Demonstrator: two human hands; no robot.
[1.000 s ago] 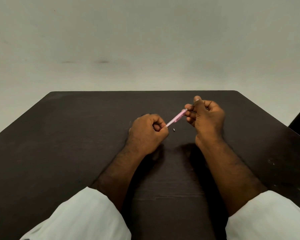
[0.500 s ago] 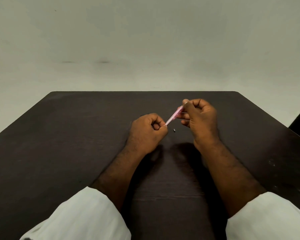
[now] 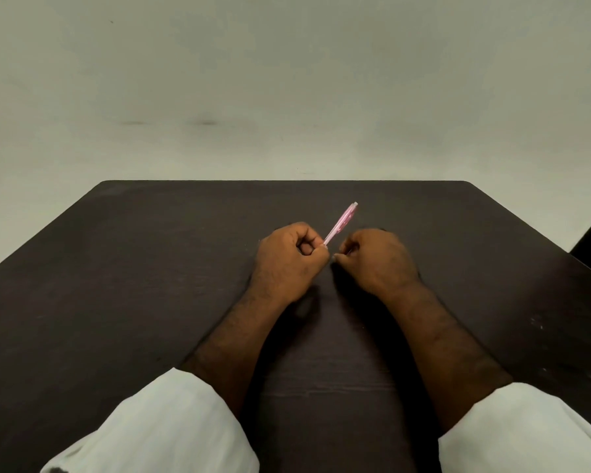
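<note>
The left hand (image 3: 289, 259) grips a slim pink plastic pen (image 3: 342, 222) pointing to one o'clock; the right hand (image 3: 376, 257) curls, its hold unclear. A loose pinch could drop the pen.

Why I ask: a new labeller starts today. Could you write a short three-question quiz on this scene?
1. Which hand grips the pink pen?
2. True or false: the right hand has its fingers curled and is off the pen.
3. The pen's free end points: A) toward the person; B) up and away, toward the far edge of the table; C) straight down.
Key: 1, the left hand; 2, true; 3, B.
</note>
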